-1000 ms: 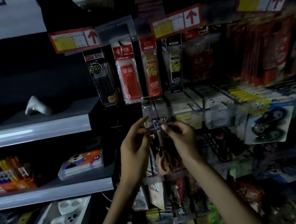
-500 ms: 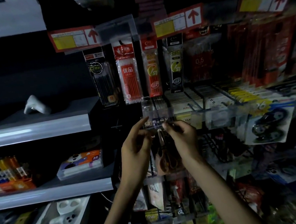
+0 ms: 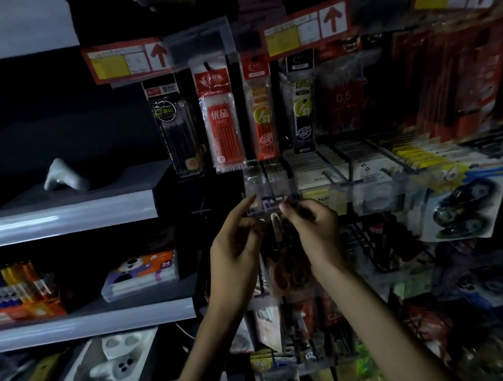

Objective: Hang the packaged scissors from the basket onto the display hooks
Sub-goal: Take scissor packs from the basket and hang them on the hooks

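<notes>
**Scissors pack pinched at its header, just under the hook row**

The left hand [image 3: 236, 256] holds the pack's left edge, its forefinger stretched up along the edge and its other fingers curled in. Between the two grips hangs the packaged scissors [image 3: 279, 241]. Its long axis is upright, with the header card at the fingertips and the orange handles down between the wrists. The right hand [image 3: 313, 230] pinches the header's top right corner with curled fingers and looks the nearer to the hang hole. Directly above both pinches sits a clear label strip [image 3: 270, 184]. The display hook behind it is lost in the dimness (its tip cannot be made out). The coming move looks like a short lift and push away from the grips, keeping the header square.
</notes>
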Demonstrator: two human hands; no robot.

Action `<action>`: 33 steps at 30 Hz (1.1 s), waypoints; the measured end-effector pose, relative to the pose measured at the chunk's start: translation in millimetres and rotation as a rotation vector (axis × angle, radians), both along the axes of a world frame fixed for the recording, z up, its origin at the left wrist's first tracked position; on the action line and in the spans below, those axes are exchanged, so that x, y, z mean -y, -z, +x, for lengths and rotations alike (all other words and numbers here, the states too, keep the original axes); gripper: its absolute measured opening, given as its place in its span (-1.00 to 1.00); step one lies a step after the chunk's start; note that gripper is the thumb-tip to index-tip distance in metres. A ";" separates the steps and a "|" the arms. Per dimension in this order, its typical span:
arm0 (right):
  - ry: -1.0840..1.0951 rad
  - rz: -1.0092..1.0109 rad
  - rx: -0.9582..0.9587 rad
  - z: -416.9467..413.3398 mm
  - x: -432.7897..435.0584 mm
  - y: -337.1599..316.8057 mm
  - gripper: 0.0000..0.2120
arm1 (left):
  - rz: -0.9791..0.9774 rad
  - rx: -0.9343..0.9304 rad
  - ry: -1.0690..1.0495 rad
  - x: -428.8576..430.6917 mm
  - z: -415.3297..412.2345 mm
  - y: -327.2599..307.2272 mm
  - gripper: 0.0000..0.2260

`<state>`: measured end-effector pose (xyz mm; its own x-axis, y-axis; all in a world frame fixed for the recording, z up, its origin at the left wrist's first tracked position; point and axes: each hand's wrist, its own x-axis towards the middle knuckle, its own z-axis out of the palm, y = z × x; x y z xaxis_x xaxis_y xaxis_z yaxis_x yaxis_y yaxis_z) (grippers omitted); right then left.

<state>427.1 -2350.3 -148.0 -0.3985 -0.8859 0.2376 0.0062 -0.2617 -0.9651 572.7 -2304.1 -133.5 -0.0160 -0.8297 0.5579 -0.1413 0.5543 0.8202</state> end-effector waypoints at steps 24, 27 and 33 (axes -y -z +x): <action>-0.034 0.061 0.055 -9.0 8.2 19.1 -0.75 | 0.021 0.000 -0.013 -8.5 2.0 7.1 -0.61; -0.056 0.105 0.073 -10.4 10.6 23.5 -0.71 | 0.077 -0.024 -0.033 -9.3 4.5 17.6 -0.69; -0.172 0.254 0.160 -16.2 10.6 25.3 -0.59 | 0.202 0.103 -0.193 2.6 6.5 52.8 -0.78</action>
